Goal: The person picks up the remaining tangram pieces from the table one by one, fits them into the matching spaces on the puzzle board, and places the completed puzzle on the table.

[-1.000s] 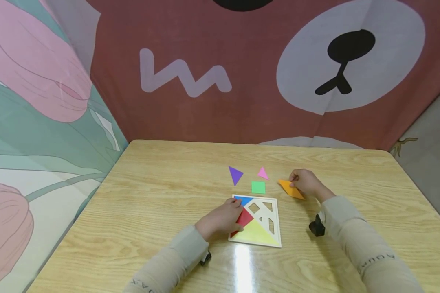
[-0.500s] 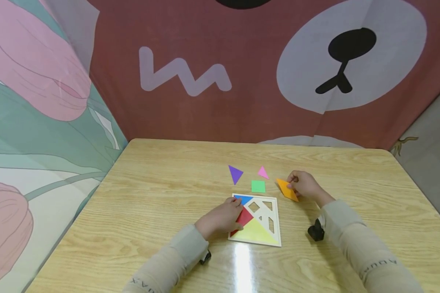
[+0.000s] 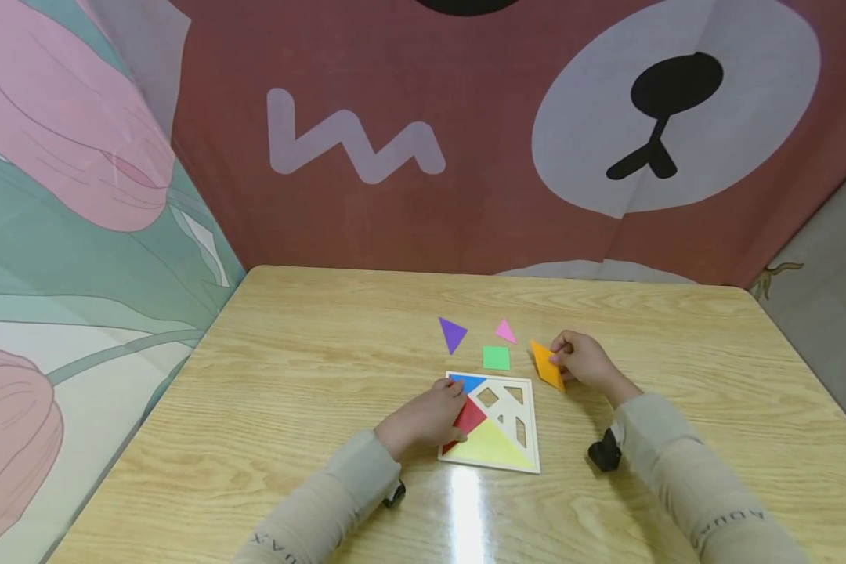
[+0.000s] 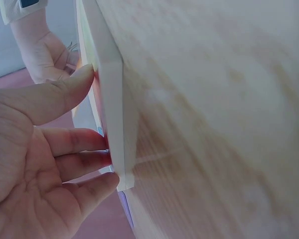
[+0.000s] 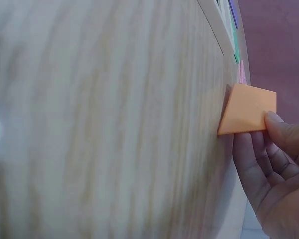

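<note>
- Your right hand [image 3: 583, 360] pinches one orange parallelogram [image 3: 545, 365] near the tangram tray [image 3: 532, 423].
- Your left hand [image 3: 426, 413] rests, fingers extended, on this tray of three triangles [image 3: 489, 448].
- Two loose triangles [image 3: 453, 334] and one green square [image 3: 497, 358] lie beyond.

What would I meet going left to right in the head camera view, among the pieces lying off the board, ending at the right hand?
Purple triangle → green square → orange piece → right hand. Left out: the pink triangle, whose span overlaps the green square's.
</note>
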The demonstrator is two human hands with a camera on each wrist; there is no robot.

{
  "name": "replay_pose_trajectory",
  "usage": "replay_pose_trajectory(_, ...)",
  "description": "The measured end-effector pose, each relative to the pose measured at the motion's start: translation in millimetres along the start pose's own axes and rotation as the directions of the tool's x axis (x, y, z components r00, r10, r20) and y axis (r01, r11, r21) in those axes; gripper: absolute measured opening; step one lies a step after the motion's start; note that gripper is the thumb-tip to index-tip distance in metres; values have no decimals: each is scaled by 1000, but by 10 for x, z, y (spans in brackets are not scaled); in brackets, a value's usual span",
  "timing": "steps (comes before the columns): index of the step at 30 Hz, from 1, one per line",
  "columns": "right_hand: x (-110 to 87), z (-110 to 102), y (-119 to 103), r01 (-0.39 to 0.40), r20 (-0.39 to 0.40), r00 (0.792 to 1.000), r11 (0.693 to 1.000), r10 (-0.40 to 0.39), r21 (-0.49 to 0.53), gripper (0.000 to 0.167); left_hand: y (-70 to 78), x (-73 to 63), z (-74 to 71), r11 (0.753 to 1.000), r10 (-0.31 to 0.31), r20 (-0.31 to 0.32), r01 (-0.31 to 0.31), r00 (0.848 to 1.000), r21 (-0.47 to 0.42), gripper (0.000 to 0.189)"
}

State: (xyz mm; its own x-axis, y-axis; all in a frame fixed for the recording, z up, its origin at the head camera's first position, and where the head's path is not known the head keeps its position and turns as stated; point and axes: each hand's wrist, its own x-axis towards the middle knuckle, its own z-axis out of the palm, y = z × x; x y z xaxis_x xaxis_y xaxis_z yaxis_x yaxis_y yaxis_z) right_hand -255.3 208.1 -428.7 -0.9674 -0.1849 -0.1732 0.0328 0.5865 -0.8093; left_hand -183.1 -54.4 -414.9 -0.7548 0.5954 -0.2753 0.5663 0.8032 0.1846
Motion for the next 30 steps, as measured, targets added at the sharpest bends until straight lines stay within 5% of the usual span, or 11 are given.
replay_pose_trajectory(30,-89,111,46,19,-12,1000,988,-17,155,13,2,1,25,1000,-9,-2,9,1000,-10,64)
